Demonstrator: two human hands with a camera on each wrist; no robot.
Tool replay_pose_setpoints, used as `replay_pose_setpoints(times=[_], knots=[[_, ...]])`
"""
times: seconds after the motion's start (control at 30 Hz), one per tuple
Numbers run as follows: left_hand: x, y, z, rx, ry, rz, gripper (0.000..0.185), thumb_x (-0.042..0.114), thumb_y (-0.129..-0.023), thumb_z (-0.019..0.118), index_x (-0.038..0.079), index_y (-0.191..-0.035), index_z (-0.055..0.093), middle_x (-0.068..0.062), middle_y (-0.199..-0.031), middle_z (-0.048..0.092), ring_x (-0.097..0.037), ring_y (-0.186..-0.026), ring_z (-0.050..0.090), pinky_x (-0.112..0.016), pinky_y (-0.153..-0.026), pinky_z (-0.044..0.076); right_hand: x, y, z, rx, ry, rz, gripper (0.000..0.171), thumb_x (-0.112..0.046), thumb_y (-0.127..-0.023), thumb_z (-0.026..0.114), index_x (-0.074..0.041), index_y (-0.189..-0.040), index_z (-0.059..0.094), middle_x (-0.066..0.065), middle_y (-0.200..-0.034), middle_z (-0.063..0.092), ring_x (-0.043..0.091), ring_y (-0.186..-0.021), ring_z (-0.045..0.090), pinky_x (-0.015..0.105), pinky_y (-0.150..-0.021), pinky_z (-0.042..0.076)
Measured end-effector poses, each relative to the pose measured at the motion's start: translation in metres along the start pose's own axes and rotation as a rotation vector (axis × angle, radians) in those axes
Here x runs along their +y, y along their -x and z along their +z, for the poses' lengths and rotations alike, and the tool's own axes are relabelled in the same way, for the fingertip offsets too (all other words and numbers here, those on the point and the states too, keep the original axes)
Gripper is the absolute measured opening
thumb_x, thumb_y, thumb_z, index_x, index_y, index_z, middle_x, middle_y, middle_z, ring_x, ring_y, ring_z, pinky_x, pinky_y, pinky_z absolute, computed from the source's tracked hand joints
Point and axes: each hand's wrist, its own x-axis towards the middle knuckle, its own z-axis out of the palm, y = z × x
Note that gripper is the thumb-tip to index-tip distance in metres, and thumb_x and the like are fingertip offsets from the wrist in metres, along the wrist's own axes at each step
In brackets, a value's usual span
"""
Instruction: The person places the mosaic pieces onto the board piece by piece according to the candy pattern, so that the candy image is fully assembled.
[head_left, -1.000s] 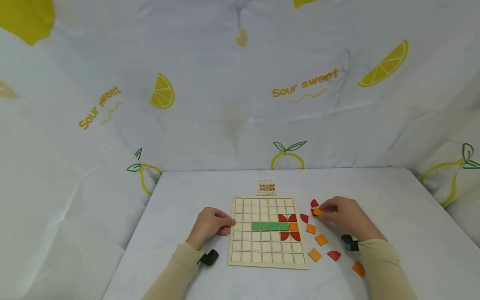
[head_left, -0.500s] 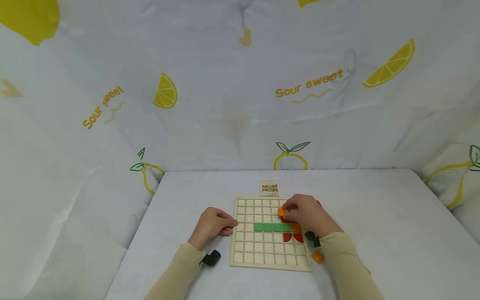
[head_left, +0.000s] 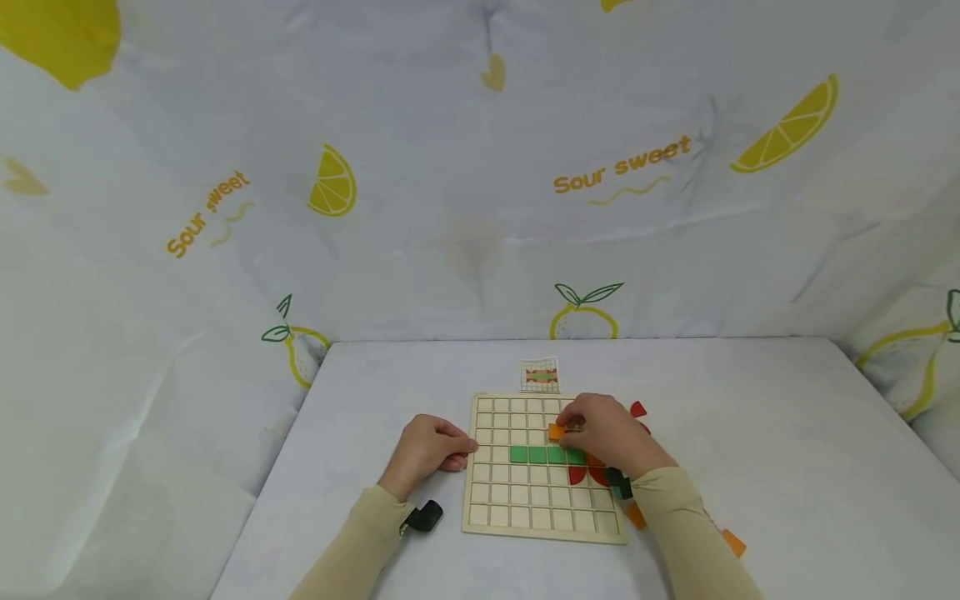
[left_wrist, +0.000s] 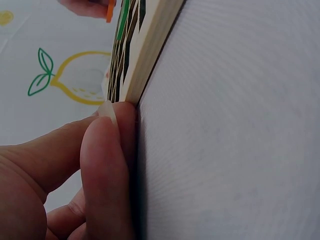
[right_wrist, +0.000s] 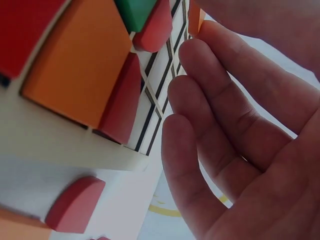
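A pale wooden grid board (head_left: 510,504) lies on the white table, with a row of green square tiles (head_left: 536,455) in it. At the row's right end are red quarter-circle tiles (head_left: 577,475) and an orange tile (right_wrist: 80,65), partly covered in the head view. My left hand (head_left: 427,454) holds the board's left edge, thumb and forefinger tips together against the rim in the left wrist view. Above the green row, my right hand (head_left: 611,433) pinches an orange square tile (head_left: 556,432) between thumb and forefinger. Its other fingers are loosely bent over the board.
A small pattern card (head_left: 540,376) stands behind the board. Right of the board lie loose red quarter-circles (head_left: 638,409) and orange squares (head_left: 733,543), some hidden under the right forearm. A white cloth printed with lemons (head_left: 584,321) hangs at the back.
My right hand has picked the orange tile up from the loose pieces and carried it left over the board, just above the green row. The left hand has stayed at the board's edge.
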Motion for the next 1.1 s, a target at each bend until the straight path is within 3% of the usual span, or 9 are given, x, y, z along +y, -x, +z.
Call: replay_pose_setpoints(times=[0.23,0.73,0.93,1.1], knots=[[0.000,0.000,0.000,-0.007,0.000,0.000,0.016,0.021,-0.083,0.083,0.008,-0.087,0.075,-0.005,-0.078,0.077,-0.012,-0.062,0.071,-0.026,-0.061,0.061,0.000,-0.001,0.002,0.001,0.019,-0.001,0.020,-0.024,-0.082,0.085,-0.018,-0.099,0.077,-0.008,-0.089,0.065,0.010,-0.083,0.057,0.031,-0.078,0.053],[0.000,-0.001,0.001,-0.008,-0.001,-0.010,0.015,0.021,-0.082,0.083,0.009,-0.086,0.076,-0.005,-0.078,0.077,-0.011,-0.061,0.070,-0.026,-0.061,0.061,-0.001,-0.001,0.000,0.000,0.051,0.003,0.011,-0.024,-0.084,0.083,-0.021,-0.093,0.077,-0.011,-0.090,0.067,0.011,-0.087,0.061,0.034,-0.083,0.056],[0.001,-0.001,0.001,-0.016,0.004,-0.009,0.015,0.022,-0.083,0.082,0.010,-0.087,0.076,-0.004,-0.080,0.077,-0.010,-0.062,0.070,-0.026,-0.062,0.061,0.009,0.011,-0.010,0.006,0.019,0.039,0.008,-0.027,-0.089,0.078,-0.024,-0.096,0.077,-0.011,-0.092,0.066,0.013,-0.092,0.060,0.036,-0.085,0.056],[-0.001,0.000,-0.001,-0.011,-0.007,-0.014,0.013,0.023,-0.083,0.082,0.011,-0.086,0.077,-0.004,-0.081,0.077,-0.010,-0.062,0.070,-0.026,-0.062,0.061,0.022,0.029,-0.022,0.003,0.063,0.022,0.005,-0.025,-0.090,0.076,-0.025,-0.096,0.077,-0.010,-0.092,0.066,0.013,-0.088,0.058,0.033,-0.079,0.053]])
